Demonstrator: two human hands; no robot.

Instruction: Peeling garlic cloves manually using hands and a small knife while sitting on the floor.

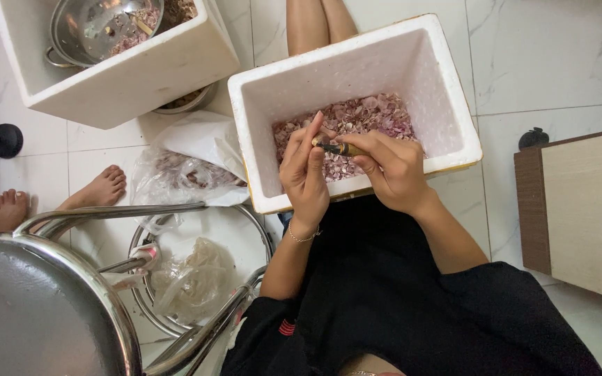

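My right hand (393, 170) grips a small knife with a dark and yellowish handle (338, 148), its tip pointing left. My left hand (304, 174) is closed around something small that touches the blade; the fingers hide it. Both hands hover over the near rim of a white foam box (447, 104), which holds a layer of pinkish-purple peelings (374, 115). A thin bracelet circles my left wrist.
A second white foam box (134, 76) at the upper left holds a steel pot (99, 28). A plastic bag of peelings (182, 174) lies beside a metal stool (43, 306). Another person's bare feet (99, 188) rest at left. A wooden cabinet (587, 209) stands at right.
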